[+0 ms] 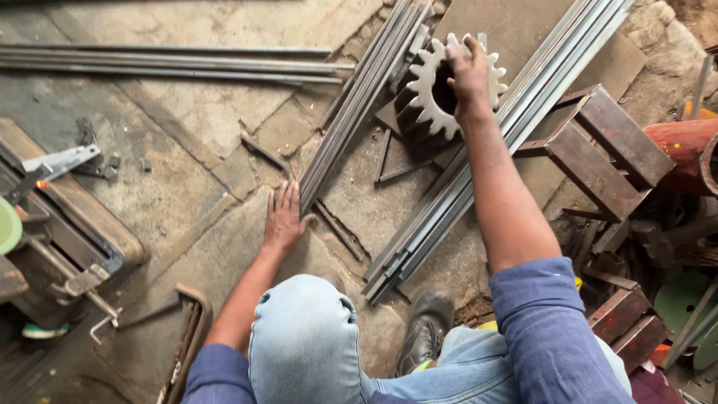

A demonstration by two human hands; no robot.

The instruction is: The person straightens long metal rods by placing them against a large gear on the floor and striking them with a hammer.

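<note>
My right hand reaches forward and grips the rim of a large pale toothed gear, fingers hooked into its centre hole. The gear stands tilted between two bundles of long steel strips. My left hand lies flat on the stone floor, fingers spread, its fingertips beside the near end of the left strip bundle. The right strip bundle runs diagonally under my right forearm. My knee in light jeans and a dark shoe are at the bottom.
Long steel rods lie across the floor at the top left. A rusty metal stool and scrap pieces stand at the right. A machine with clamps sits at the left edge. A red cylinder lies at the far right.
</note>
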